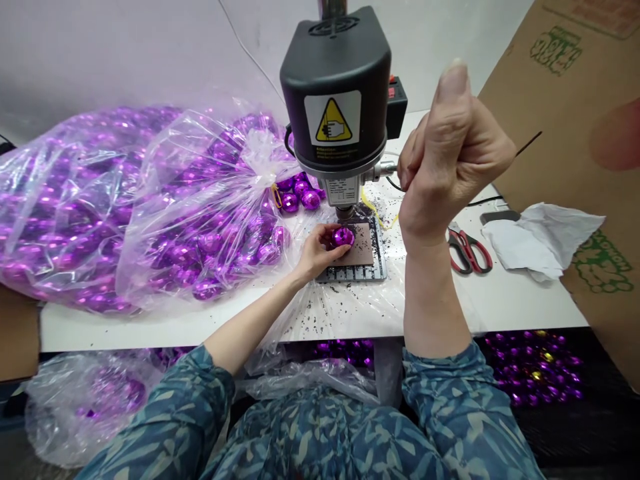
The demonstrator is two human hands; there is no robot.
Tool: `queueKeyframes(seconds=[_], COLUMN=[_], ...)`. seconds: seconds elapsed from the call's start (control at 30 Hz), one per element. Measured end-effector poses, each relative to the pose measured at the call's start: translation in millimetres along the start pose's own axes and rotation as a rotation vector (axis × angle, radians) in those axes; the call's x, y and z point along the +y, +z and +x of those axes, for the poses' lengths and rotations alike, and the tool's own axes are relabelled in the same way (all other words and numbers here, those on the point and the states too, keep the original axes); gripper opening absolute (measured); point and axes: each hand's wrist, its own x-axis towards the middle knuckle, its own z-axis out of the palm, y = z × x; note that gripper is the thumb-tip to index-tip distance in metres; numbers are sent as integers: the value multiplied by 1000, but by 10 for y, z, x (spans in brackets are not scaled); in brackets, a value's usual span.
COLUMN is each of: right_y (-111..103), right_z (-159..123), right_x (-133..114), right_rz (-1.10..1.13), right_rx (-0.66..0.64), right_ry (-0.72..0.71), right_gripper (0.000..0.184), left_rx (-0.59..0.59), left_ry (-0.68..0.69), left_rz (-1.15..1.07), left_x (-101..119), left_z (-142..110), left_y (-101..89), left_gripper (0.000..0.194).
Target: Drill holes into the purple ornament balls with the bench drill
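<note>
At centre, a shiny purple faceted ball (343, 237) is being clamped by the bare left hand (320, 252); at two o'clock, the right hand (453, 157) is being held fisted, its contents being hidden.

Lighting is reading moderately bright and diffuse, source out of frame. Glare is whitening the surface (165, 331) right of the press base (345, 272); plastic bags (185, 200) are throwing hard sparkle highlights (foil balls inside, glinting purple). Area under the surface is sitting dark. Wide-angle stretch is showing at the edges, cardboard (565, 133) leaning. Red blob at right edge is blurring out. Small print on the press head (335, 87) is coming out mushy; the warning triangle (334, 121) is staying crisp.
</note>
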Motion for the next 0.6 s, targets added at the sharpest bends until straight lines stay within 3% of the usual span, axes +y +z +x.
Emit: queueKeyframes(seconds=[0.2, 0.6], right_y=[18, -116], right_z=[-5, -206], right_x=[-17, 25], right_rz=[-41, -66], right_rx=[12, 55], right_ry=[-36, -2], right_gripper=[62, 65], left_rx=[9, -20], left_ry=[115, 48], left_rz=[103, 5], left_x=[-60, -74], left_z=[13, -22], left_y=[116, 174], left_gripper=[49, 54])
